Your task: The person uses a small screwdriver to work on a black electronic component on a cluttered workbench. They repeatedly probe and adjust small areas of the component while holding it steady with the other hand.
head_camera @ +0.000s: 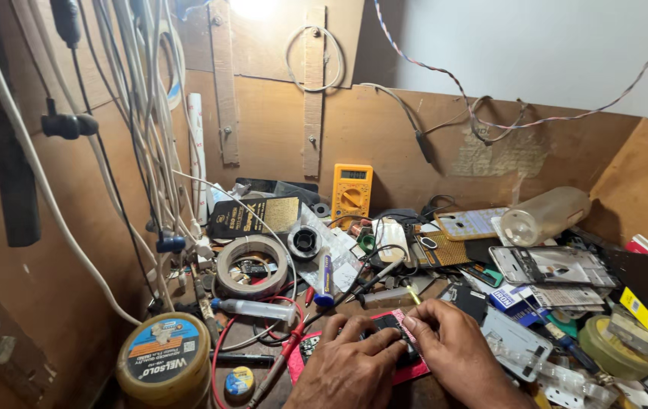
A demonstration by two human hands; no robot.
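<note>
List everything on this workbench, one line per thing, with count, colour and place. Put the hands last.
multimeter: one, yellow, upright against the back board.
tape roll: one, beige, left of centre.
round tin: one, yellow with a blue label, front left.
syringe: one, clear, beside the tin.
plastic bottle: one, clear, lying on its side at right.
phone frame: one, silver, right.
cables: many, white, hanging at left.
small dark device: one, black, on a red mat under the fingers.
left hand: on the device.
right hand: on the device.
</note>
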